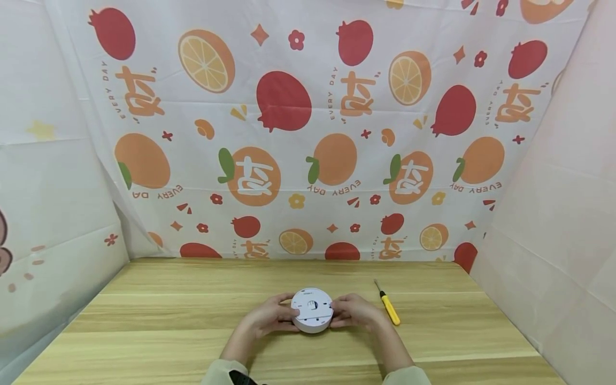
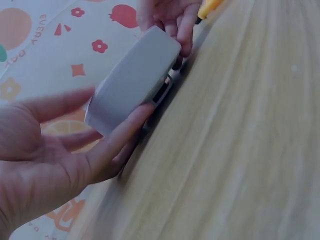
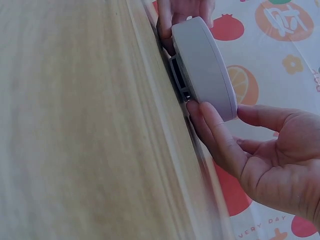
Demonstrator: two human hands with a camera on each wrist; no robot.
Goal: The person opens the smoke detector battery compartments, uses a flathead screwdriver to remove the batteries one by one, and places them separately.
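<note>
Far left: pale sheet (image 1: 53,176) hanging, faint prints on it. From its foot, wood-grain table (image 1: 192,315) runs right across the scene; fruit-print cloth (image 1: 308,133) hangs along the far edge, oranges and red fruit.

Near side, left of middle: light left sleeve (image 1: 218,372), a black item (image 1: 240,377) at its right edge, only partly in view. Left hand (image 1: 270,316) pinches the left rim of a white round device (image 1: 309,315), thumb at the upper face, fingers bent under the edge.

Device sits between the two hands, about mid-table from left to right. Pale upper face up, small dark marks, round detail at centre, a line across the near part. Smooth side wall. Dark fitting (image 3: 179,75) on the underside, very close to the wood; cannot tell whether it touches.

Right hand (image 1: 355,310) pinches the right rim likewise, thumb above, fingers below. Light right sleeve (image 1: 406,376) nearer and to the right.

Just right of that hand, apart from it: screwdriver (image 1: 386,301) lying flat, yellow handle at the near end, black collar, thin shaft pointing far and slightly left.

Far right: second pale sheet (image 1: 553,214).
</note>
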